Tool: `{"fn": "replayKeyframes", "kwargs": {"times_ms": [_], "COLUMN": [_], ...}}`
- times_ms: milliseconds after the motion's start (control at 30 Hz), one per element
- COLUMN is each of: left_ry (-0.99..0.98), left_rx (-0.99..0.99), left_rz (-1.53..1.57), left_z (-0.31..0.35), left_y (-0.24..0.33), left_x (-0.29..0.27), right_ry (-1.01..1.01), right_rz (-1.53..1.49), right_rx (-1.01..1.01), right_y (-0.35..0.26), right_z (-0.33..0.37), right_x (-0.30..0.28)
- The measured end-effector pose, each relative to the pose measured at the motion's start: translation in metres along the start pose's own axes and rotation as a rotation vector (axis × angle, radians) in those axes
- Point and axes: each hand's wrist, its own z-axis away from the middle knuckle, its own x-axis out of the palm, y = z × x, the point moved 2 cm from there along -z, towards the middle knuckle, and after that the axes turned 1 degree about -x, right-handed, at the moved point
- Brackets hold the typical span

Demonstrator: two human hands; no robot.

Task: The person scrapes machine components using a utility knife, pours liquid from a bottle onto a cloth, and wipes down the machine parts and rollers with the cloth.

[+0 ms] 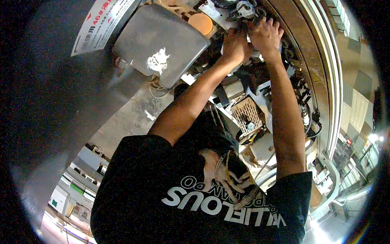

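Both my arms reach up to the top of the view, into the inside of a machine. My left hand [235, 45] is among dark metal parts, its fingers in shadow and mostly hidden. Close beside it, my right hand [265, 37] bends over the same spot, with its outer fingers fanned and its thumb and forefinger drawn in toward something small and dark that I cannot make out. Just beyond the hands sits a metal fitting [244, 8] with a rounded, shiny face. A pale metal plate [214, 14] lies to its left.
A grey tank [162, 34] with an orange cap [200, 24] stands left of my hands. A slotted tan panel [246, 114] lies between my forearms. Cables and a curved brown frame [310, 53] border the right side. A printed label [105, 24] is at the upper left.
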Motion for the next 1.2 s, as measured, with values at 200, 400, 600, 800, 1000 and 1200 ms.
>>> {"fn": "replayKeyframes", "kwargs": {"times_ms": [200, 400, 600, 800, 1000, 1200], "left_ry": [-0.124, -0.051, -0.336, -0.128, -0.23, 0.0], "left_rx": [-0.019, -0.127, -0.136, -0.003, -0.136, 0.141], "left_rz": [0.069, 0.138, 0.026, 0.073, 0.015, 0.009], "left_z": [0.006, -0.004, 0.005, -0.009, 0.008, -0.015], "left_y": [-0.009, 0.0, -0.006, -0.004, -0.016, -0.003], "left_x": [-0.004, -0.01, -0.01, -0.012, -0.008, -0.005], "right_ry": [0.074, 0.045, 0.15, -0.035, 0.071, -0.032], "right_rz": [-0.268, -0.168, -0.262, -0.137, -0.217, -0.162], "right_rx": [0.021, 0.018, -0.058, 0.139, 0.014, 0.098], "right_y": [-0.005, 0.007, 0.008, -0.001, -0.008, -0.006], "right_z": [0.005, 0.006, 0.002, -0.004, -0.002, -0.012], "right_x": [-0.003, 0.013, 0.015, 0.003, 0.006, -0.009]}}
